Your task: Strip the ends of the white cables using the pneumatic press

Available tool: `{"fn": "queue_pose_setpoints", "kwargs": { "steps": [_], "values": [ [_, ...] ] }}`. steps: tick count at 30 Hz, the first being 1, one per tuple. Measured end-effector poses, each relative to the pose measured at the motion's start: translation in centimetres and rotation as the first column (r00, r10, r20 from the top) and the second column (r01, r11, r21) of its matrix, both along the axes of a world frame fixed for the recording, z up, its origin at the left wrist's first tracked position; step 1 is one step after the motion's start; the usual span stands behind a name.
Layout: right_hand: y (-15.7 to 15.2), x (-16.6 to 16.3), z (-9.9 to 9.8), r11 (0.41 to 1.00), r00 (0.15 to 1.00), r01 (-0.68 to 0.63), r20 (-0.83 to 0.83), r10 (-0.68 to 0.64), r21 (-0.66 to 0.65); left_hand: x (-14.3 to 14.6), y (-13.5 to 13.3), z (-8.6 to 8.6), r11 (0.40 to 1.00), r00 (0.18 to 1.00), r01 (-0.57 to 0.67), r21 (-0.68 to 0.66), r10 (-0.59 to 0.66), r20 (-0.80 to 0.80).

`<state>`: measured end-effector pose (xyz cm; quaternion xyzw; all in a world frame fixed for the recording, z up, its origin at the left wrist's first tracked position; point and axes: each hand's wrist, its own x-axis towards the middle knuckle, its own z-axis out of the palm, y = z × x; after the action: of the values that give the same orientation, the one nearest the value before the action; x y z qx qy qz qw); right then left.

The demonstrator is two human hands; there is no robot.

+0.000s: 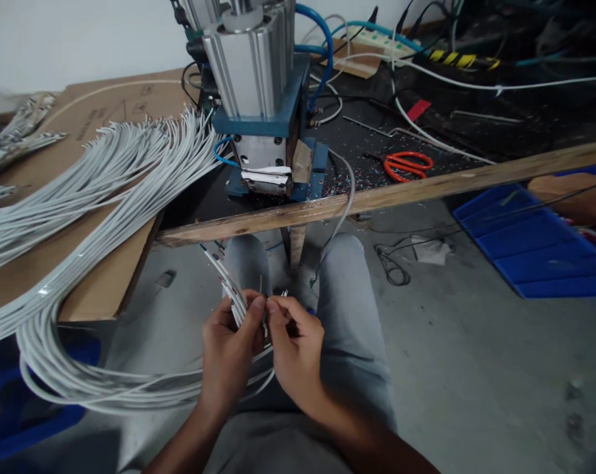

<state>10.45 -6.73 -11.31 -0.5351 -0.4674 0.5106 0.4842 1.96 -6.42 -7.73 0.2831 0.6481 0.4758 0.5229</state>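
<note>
Over my lap, my left hand (231,339) is closed around several white cables (227,280), whose ends stick up past the fingers with small coloured wire tips. My right hand (298,342) is beside it, thumb and fingertips pinched on a cable end; the pinched part itself is mostly hidden. Both hands' fingertips touch or nearly touch. From the hands the cables loop down and left to a large bundle of white cables (105,243) lying on a cardboard sheet (100,299).
A pneumatic press (253,85) stands on the dark bench behind a wooden edge strip (322,207). Orange-handled scissors (407,166) lie among wire scraps to its right. Blue bins (529,243) sit at right and lower left. A power strip (381,41) is at the back.
</note>
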Motion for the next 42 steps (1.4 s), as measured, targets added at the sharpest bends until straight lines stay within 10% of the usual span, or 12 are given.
{"fn": "queue_pose_setpoints", "kwargs": {
  "steps": [42],
  "values": [
    [-0.11,-0.23,-0.18,0.999,1.000,0.001,-0.015,-0.001,0.042,0.25,-0.52,-0.65,0.991,0.983,-0.126,-0.042,0.131,0.132]
  ]
}}
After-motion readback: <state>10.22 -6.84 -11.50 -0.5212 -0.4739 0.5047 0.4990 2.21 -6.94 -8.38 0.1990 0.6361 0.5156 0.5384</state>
